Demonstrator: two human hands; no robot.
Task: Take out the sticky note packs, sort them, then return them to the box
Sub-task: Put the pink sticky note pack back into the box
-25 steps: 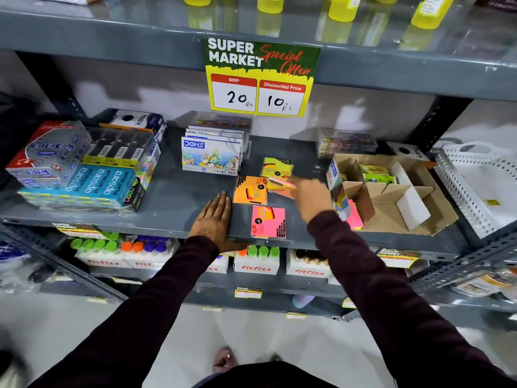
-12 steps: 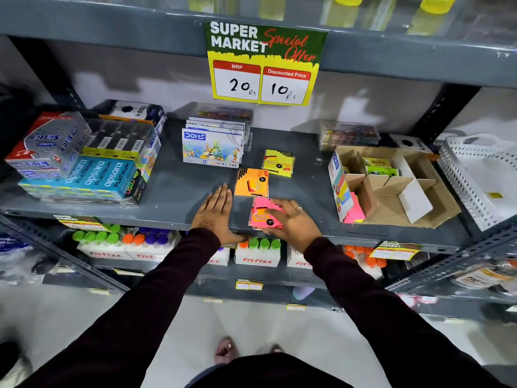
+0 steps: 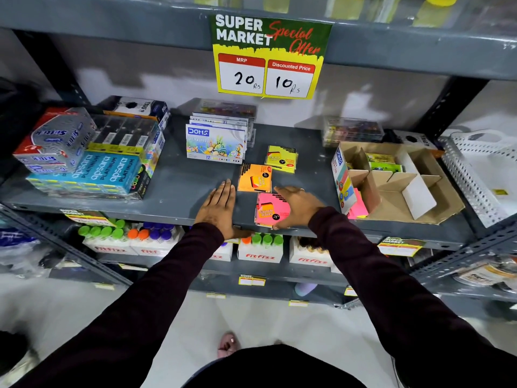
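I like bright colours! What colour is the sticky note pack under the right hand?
Bright pink, seen in the head view: the sticky note pack under the right hand.

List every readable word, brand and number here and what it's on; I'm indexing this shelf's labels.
"SUPER MARKET Special Offer", "MRP 20 Rs", "Discounted Price 10 Rs": offer sign
"DOMS", "12": pastel box
"apsara PLATINUM": blue packs
"STICK NOTES": pink sticky note pack
"fitfizz": white boxes on the lower shelf
"TRIO": black box
Small shelf-edge tags: too small to read.
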